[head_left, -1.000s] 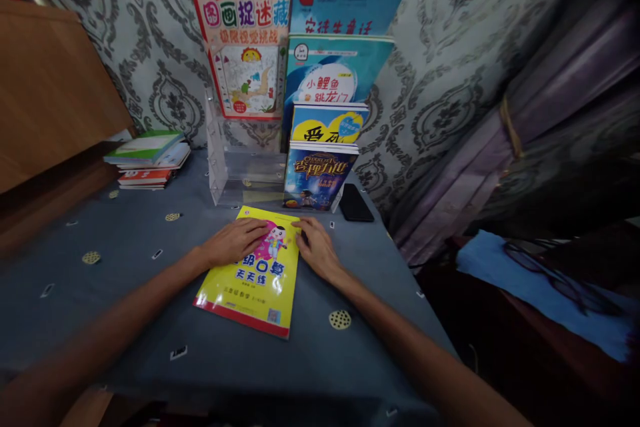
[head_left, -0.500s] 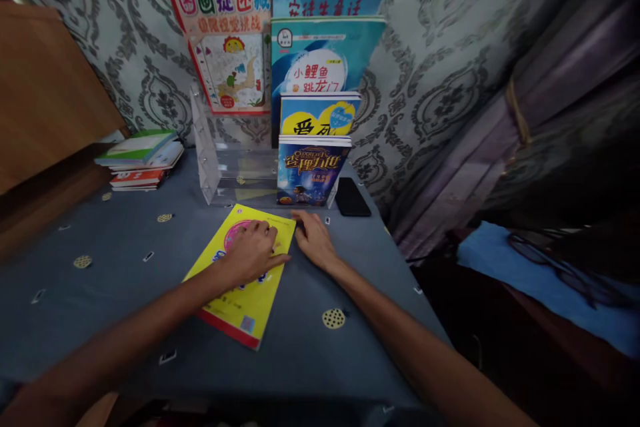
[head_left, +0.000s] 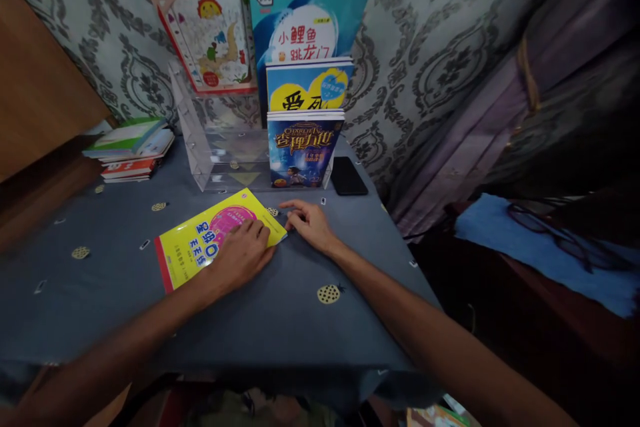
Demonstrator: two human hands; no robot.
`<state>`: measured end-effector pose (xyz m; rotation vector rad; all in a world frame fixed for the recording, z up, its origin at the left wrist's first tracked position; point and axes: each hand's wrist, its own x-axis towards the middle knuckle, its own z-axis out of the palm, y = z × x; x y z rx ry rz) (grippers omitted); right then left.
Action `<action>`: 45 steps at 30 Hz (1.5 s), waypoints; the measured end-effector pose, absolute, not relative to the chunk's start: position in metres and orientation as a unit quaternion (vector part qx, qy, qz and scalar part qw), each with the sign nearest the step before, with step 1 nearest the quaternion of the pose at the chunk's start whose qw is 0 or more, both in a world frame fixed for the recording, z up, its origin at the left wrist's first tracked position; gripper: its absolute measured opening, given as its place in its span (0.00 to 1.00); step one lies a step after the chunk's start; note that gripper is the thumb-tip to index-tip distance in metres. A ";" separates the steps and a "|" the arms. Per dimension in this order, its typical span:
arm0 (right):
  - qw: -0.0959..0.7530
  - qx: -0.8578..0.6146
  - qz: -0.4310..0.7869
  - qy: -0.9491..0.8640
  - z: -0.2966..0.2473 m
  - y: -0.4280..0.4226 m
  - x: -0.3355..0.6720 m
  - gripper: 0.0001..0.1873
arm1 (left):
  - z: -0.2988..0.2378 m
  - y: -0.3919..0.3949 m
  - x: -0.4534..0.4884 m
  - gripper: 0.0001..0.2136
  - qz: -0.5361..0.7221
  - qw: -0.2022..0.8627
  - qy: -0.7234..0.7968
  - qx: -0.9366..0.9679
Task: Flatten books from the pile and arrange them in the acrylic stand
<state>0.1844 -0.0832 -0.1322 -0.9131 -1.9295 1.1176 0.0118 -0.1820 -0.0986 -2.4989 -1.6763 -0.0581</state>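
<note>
A yellow workbook (head_left: 200,243) lies flat on the grey tablecloth (head_left: 280,320), turned so its long side runs left to right. My left hand (head_left: 244,255) rests palm down on its right part, fingers stretched out. My right hand (head_left: 307,223) sits on the cloth just right of the book's corner, fingers loosely curled and touching that corner. Behind them stands a clear acrylic book rack (head_left: 213,153), and its right side holds several upright books, the front one dark blue (head_left: 303,150).
A black phone (head_left: 348,176) lies right of the rack. A low stack of books (head_left: 131,150) sits at the back left beside a wooden board (head_left: 40,87). Patterned wallpaper is behind; a curtain (head_left: 525,80) and blue cloth (head_left: 540,247) are at right. The table edge is near me.
The yellow workbook has been turned anticlockwise under my left hand, from pointing away from me to lying sideways. My right hand stayed at its corner. The view tilted down.
</note>
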 end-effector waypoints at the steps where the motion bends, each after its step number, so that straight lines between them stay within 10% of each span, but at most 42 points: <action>1: 0.359 -0.354 0.429 -0.749 -0.133 -0.083 0.184 0.19 | -0.097 -0.183 0.013 0.10 -0.015 0.068 -0.553 -0.831; 45: 0.302 -0.346 0.432 -0.776 -0.131 -0.093 0.180 0.17 | -0.098 -0.184 0.005 0.10 -0.090 0.007 -0.554 -0.828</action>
